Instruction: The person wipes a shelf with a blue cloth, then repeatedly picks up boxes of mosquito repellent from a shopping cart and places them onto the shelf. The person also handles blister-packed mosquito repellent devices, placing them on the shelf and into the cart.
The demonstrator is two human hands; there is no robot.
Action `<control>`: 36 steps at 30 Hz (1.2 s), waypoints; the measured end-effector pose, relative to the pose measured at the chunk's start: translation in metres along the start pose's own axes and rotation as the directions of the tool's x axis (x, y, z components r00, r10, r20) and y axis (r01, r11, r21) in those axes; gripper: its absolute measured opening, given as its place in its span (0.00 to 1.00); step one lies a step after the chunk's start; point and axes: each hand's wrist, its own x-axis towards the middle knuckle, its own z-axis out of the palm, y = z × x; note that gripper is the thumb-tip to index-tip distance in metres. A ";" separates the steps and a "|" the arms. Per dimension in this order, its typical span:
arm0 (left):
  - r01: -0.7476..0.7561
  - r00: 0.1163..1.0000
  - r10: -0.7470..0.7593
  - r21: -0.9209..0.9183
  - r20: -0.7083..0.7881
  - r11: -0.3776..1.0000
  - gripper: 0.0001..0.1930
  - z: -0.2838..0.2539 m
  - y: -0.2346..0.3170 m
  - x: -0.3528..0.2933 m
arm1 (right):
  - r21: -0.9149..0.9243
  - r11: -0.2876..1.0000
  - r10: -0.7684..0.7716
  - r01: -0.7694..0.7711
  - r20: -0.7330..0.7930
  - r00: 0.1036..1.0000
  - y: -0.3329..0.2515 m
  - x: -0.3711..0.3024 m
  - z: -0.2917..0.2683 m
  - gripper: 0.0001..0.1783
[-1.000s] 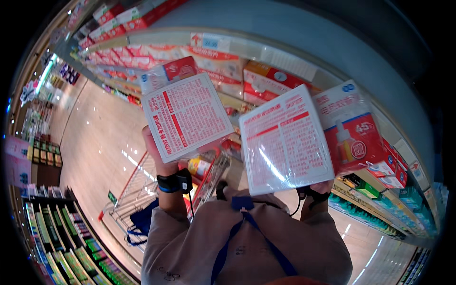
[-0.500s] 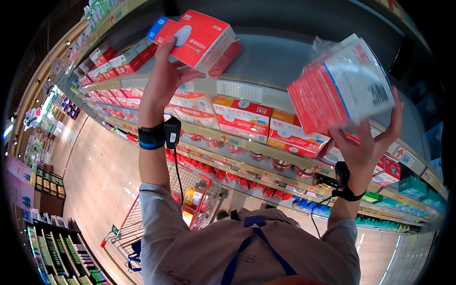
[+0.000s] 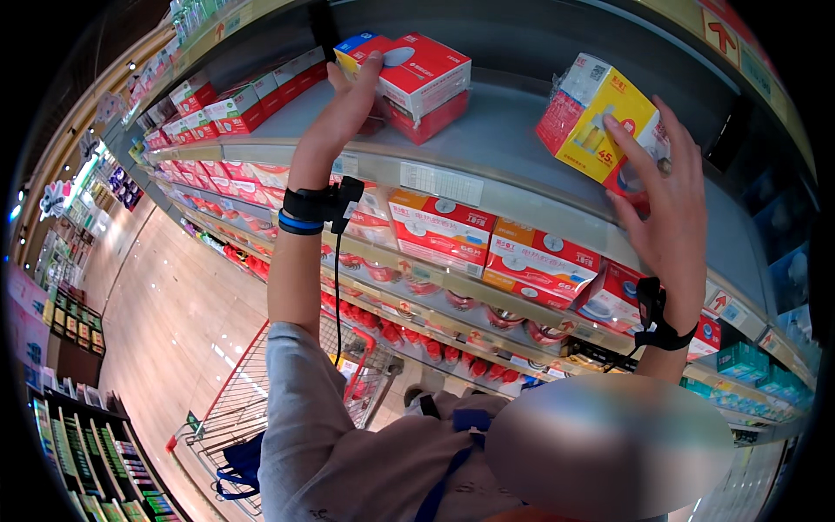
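Observation:
On the upper shelf (image 3: 496,113), two red-and-white boxes stand stacked in clear wrap, and the upper red box (image 3: 426,74) has a small blue-and-yellow part at its left. My left hand (image 3: 348,104) grips that stack at its left side, thumb over the front edge, other fingers partly hidden. To the right, a yellow-and-red box pack (image 3: 596,122) in clear wrap tilts at the shelf. My right hand (image 3: 670,187) holds its right side, one finger across the yellow face and the others around the edge. Whether the pack rests fully on the shelf I cannot tell.
More red-and-white boxes (image 3: 239,109) line the upper shelf at the left. Below are rows of orange-and-red boxes (image 3: 444,230) behind a price rail (image 3: 439,183). A shopping cart (image 3: 235,383) stands behind me to the lower left.
The right pack has turned from its white face to its yellow face and moved back toward the shelf. My left hand and the red stack have shifted right, and the stack sits more level.

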 end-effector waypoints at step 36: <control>-0.659 0.434 0.901 0.680 -0.006 0.322 0.27 0.023 -0.024 -0.035 | 0.545 0.798 0.269 -0.258 0.061 0.961 -0.070 0.039 0.060 0.32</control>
